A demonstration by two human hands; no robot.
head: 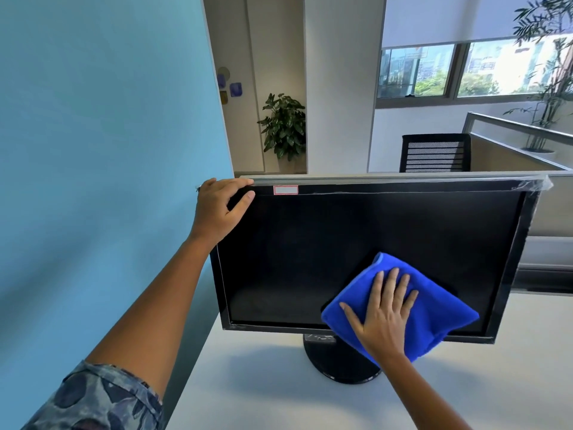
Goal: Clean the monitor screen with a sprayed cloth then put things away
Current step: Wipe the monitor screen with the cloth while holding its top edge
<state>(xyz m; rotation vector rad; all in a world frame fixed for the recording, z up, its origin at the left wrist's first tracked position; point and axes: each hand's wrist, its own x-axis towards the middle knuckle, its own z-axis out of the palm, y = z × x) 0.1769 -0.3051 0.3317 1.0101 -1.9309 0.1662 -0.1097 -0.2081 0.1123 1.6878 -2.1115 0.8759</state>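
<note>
From the head camera we look down at a black monitor [310, 259] that stands on a white desk [248, 383]. It rests on a round black stand [331, 358], and its screen is dark. Our left hand [217, 209] grips the monitor's upper left corner, with the fingers curled over the top edge and the thumb lying on the front frame. A patterned short sleeve [102, 398] covers the upper part of that arm.

Our right hand [384, 315] lies flat, fingers straight and spread, and presses a blue cloth [440, 311] against the lower right part of the screen. The cloth is folded into a rough square turned on its corner. Its lower edge hangs past the monitor's bottom frame, in front of the stand. The palm sits low on the cloth and the fingertips point up toward the middle of it.

A small white sticker [285, 189] with a red border sits on the top frame, just right of our left thumb. Clear plastic film [539, 184] clings, crumpled, to the upper right corner of the monitor.

A blue wall [108, 150] fills the left side, close beside the monitor's left edge. Behind the monitor, well apart from it, we see a potted plant [283, 128] in a recess, a black mesh chair [434, 152], and a window [465, 69] with its blind partly lowered.
</note>
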